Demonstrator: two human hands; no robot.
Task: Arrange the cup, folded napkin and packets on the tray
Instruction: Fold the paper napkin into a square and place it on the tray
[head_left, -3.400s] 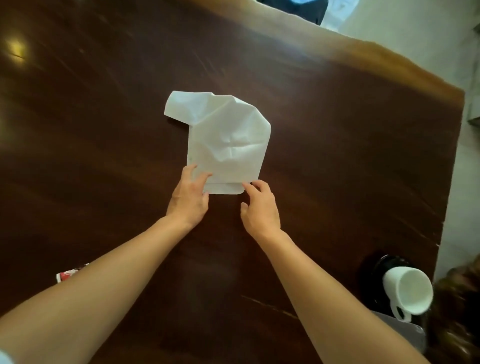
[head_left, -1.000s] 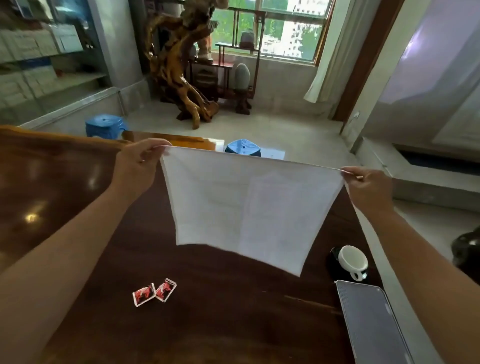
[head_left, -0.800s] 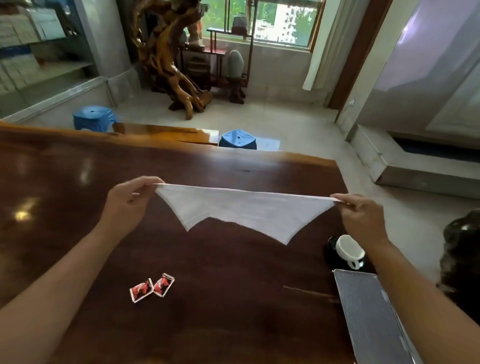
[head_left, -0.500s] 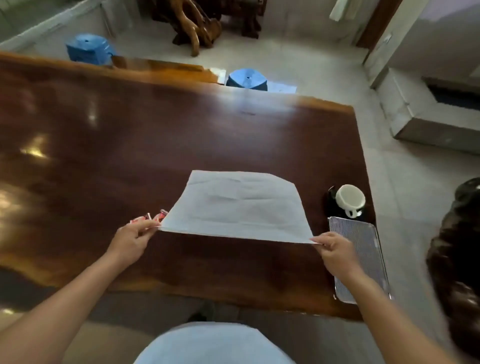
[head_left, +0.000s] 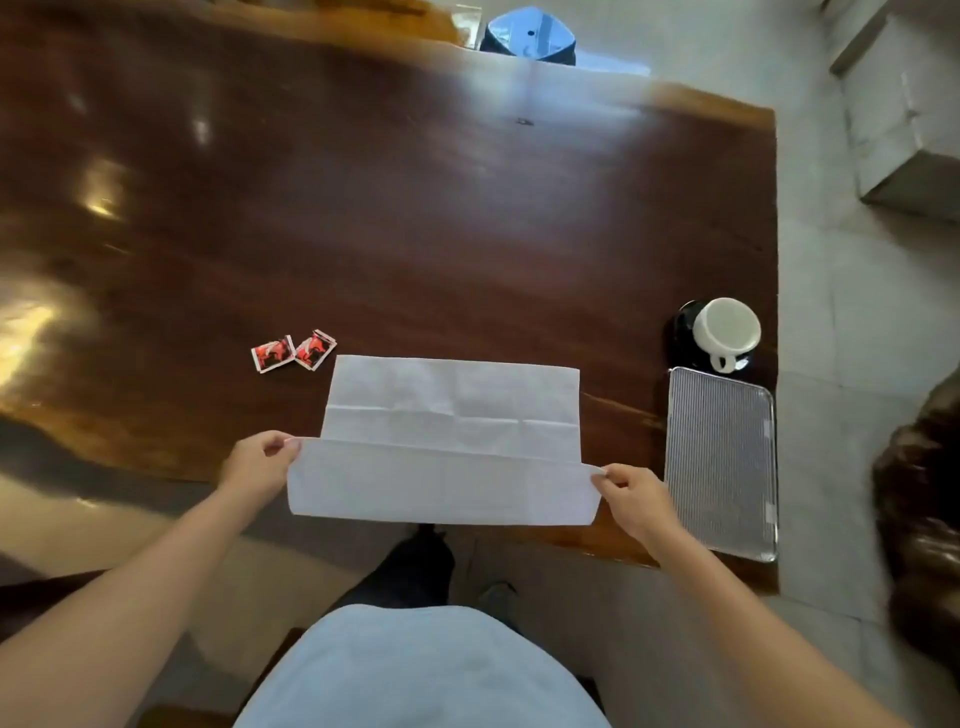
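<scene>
We see daylight scene, moderately bright, light entering from far side. Broad pale sheen across far part of table (head_left: 467, 218); warm specular glare patches on its left side. White napkin (head_left: 447, 441) evenly lit, creases readable, no blown highlights. Cup (head_left: 727, 327) bright, dark saucer beneath lost in shadow. Tray (head_left: 719, 457) ribbing crisp. We note wide-angle bending of table edges, softness toward corners, motion smear at right border; forearms stretched at bottom.

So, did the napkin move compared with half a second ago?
Yes. The napkin now lies right of the packets, no longer covering them; its near edge is folded up by both hands.
</scene>
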